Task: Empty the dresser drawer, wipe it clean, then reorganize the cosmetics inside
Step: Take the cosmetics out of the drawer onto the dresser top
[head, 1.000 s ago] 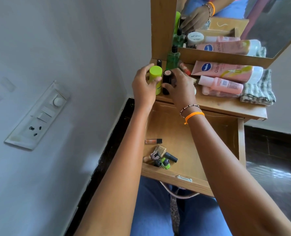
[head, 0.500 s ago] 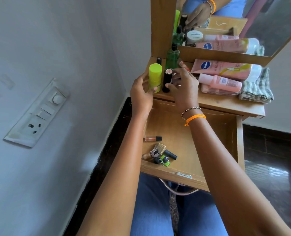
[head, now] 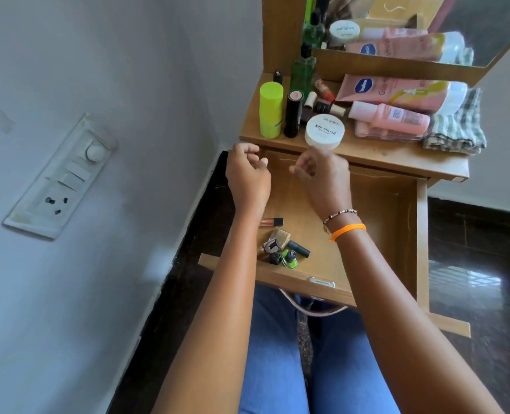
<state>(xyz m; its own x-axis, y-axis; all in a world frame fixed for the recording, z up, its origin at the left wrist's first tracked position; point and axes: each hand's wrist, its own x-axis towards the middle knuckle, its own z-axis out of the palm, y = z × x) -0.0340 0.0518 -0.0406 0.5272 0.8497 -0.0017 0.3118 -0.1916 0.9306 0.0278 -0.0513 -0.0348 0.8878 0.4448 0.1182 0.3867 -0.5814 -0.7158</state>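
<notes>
The wooden drawer stands pulled out, with a small lip-gloss tube lying flat near its left side and a huddle of little bottles and caps at the front left corner. On the counter above stand a lime-green cylinder and a black tube upright, just beside each other. A white nail-polish jar sits at the edge, and pink bottles lie on their sides beside a folded checked cloth.

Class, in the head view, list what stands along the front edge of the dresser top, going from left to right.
Lime-green tube → black lipstick → white nail polish remover jar → pink bottle lying down → folded checked cloth.
</notes>
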